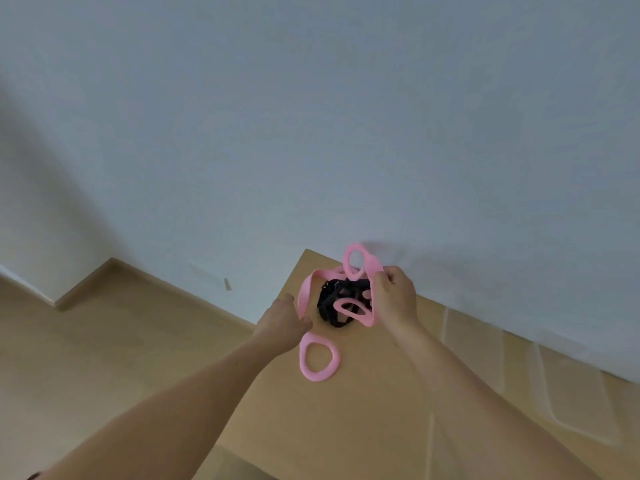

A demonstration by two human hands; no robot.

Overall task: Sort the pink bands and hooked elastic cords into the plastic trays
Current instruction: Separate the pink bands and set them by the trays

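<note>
Left hand (pixel 285 322), right hand (pixel 394 299), three pink loops (pixel 318 375)

head view, seemingly tilted, downward

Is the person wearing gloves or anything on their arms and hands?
No gloves. The left hand and the right hand are bare, and both forearms too: no sleeves, watch or bracelet show. I see no rings, though the picture is blurry. A tiny dark scrap at the bottom left corner may be clothing; I cannot tell.
</note>
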